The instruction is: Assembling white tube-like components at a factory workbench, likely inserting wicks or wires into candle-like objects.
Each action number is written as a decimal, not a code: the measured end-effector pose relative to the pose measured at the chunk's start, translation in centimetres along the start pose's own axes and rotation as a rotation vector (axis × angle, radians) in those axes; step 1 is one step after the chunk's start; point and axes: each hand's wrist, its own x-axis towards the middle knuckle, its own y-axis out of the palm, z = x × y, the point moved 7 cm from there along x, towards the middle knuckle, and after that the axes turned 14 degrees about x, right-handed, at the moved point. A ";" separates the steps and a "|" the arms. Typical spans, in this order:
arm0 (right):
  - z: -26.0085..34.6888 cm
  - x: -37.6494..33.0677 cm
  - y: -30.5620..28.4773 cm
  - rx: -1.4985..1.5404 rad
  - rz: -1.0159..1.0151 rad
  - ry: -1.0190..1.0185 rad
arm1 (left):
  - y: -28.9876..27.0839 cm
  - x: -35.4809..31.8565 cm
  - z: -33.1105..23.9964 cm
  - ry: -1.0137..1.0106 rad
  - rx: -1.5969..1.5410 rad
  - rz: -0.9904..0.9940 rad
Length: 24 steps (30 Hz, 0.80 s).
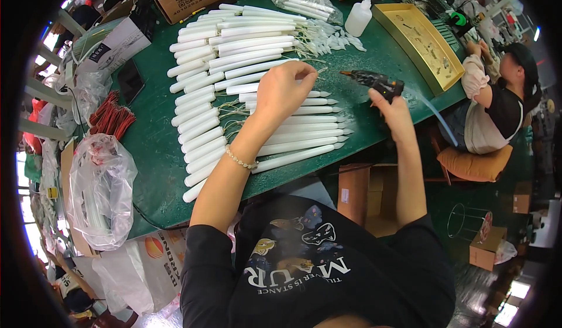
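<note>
My right hand (pixel 393 114) grips a black hot glue gun (pixel 377 83), its nozzle pointing left over the table. A pale bluish glue stick (pixel 436 114) sticks out of its back end. My left hand (pixel 287 88) hovers above the white candle sticks (pixel 252 32), thumb and fingertips pinched together close to the nozzle. Whatever lies in that pinch is too small to make out. Several rows of these slim white tubes cover the green table, thin wires coming from many ends. The nearer right-hand row (pixel 298 159) has pointed tips fitted. Small clear flame-shaped tips (pixel 333 42) lie heaped beyond.
A white squeeze bottle (pixel 359 17) and a gold tray (pixel 404 53) with small parts stand at the far right. Red wires (pixel 111 117), a dark phone (pixel 130 81) and a clear plastic bag (pixel 99 193) lie left. Another person (pixel 497 94) sits at the right.
</note>
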 end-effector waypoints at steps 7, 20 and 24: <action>1.3 3.8 -4.4 -0.787 0.180 0.029 | 0.1 0.0 -0.2 0.048 0.003 -0.022; 2.3 14.1 3.5 -0.870 0.238 -0.611 | -0.4 -0.3 -0.6 0.061 0.010 0.016; 2.1 14.5 3.7 -1.021 0.278 -0.470 | -0.5 -0.4 -0.2 0.039 -0.041 0.031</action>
